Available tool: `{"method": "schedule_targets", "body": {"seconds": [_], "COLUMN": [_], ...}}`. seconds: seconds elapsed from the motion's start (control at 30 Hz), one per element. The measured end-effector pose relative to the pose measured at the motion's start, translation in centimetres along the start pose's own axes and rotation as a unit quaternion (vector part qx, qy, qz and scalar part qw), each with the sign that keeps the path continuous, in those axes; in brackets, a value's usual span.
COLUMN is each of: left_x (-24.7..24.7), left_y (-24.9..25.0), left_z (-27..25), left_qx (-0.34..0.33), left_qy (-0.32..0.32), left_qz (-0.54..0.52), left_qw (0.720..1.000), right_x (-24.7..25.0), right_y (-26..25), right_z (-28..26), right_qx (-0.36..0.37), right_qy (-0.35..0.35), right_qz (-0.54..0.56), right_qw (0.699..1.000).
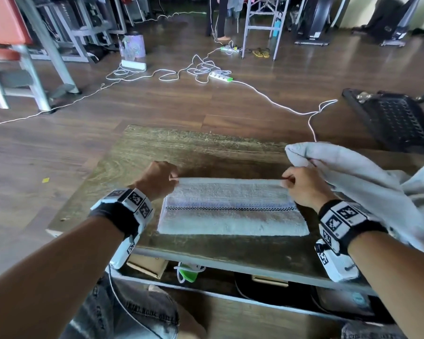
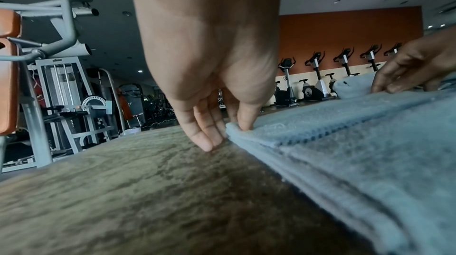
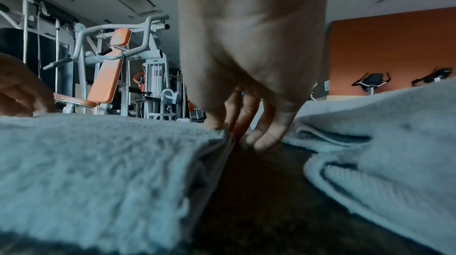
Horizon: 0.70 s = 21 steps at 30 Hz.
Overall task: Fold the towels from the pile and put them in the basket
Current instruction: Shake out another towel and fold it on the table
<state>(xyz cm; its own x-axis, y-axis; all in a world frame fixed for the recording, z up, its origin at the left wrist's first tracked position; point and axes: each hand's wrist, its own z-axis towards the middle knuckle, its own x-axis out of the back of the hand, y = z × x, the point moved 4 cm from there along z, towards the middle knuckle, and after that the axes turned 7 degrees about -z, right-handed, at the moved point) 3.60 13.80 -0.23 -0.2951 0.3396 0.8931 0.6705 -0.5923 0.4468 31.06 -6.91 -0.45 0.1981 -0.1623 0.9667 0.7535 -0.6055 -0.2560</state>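
A pale towel with a dark checkered stripe (image 1: 233, 209) lies folded flat on the wooden table (image 1: 181, 145). My left hand (image 1: 174, 178) pinches its far left corner, thumb on top of the folded towel (image 2: 345, 142) in the left wrist view. My right hand (image 1: 285, 181) pinches the far right corner, fingers at the edge of the towel (image 3: 123, 152). A heap of loose pale towels (image 1: 367, 177) lies at the table's right, just beyond my right hand; the heap (image 3: 382, 132) also fills the right of the right wrist view. A black basket (image 1: 394, 118) stands on the floor at the far right.
White cables and power strips (image 1: 220, 77) trail over the wooden floor beyond the table. Gym machines (image 1: 42, 45) stand at the back left. A shelf under the table holds boxes (image 1: 147, 264) and a green-and-white item.
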Motion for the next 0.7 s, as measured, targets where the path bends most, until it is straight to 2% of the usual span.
{"method": "schedule_targets", "body": {"seconds": [0.2, 0.33, 0.4, 0.47, 0.57, 0.6, 0.67, 0.7], "left_x": [0.0, 2.3, 4.4, 6.8, 9.6, 9.8, 9.1, 8.3], "left_y": [-0.3, 0.9, 1.9, 3.0, 4.1, 4.2, 4.1, 3.7], "left_z": [0.3, 0.0, -0.7, -1.9, -4.9, -6.1, -8.5, -9.5], "left_qx": [0.002, -0.009, -0.027, -0.047, -0.092, -0.109, -0.134, -0.135], "left_qy": [-0.02, 0.004, 0.041, 0.103, 0.233, 0.258, 0.27, 0.259], "left_qz": [0.047, 0.024, 0.013, 0.0, -0.047, -0.067, -0.077, -0.078], "left_qw": [0.999, 1.0, 0.999, 0.994, 0.967, 0.958, 0.95, 0.953], "right_x": [-0.3, 1.7, 3.7, 6.2, 9.6, 10.3, 10.2, 9.4], "right_y": [0.1, -0.5, -0.7, -0.9, -1.0, -1.1, -0.4, 0.1], "right_z": [0.2, -0.3, -0.5, -1.0, -3.4, -4.7, -7.2, -8.4], "right_qx": [0.023, 0.033, 0.038, 0.039, 0.039, 0.045, 0.062, 0.069], "right_qy": [-0.039, -0.01, 0.026, 0.093, 0.196, 0.226, 0.255, 0.236], "right_qz": [-0.009, 0.023, 0.052, 0.088, 0.137, 0.143, 0.158, 0.163], "right_qw": [0.999, 0.999, 0.998, 0.991, 0.97, 0.962, 0.952, 0.955]}}
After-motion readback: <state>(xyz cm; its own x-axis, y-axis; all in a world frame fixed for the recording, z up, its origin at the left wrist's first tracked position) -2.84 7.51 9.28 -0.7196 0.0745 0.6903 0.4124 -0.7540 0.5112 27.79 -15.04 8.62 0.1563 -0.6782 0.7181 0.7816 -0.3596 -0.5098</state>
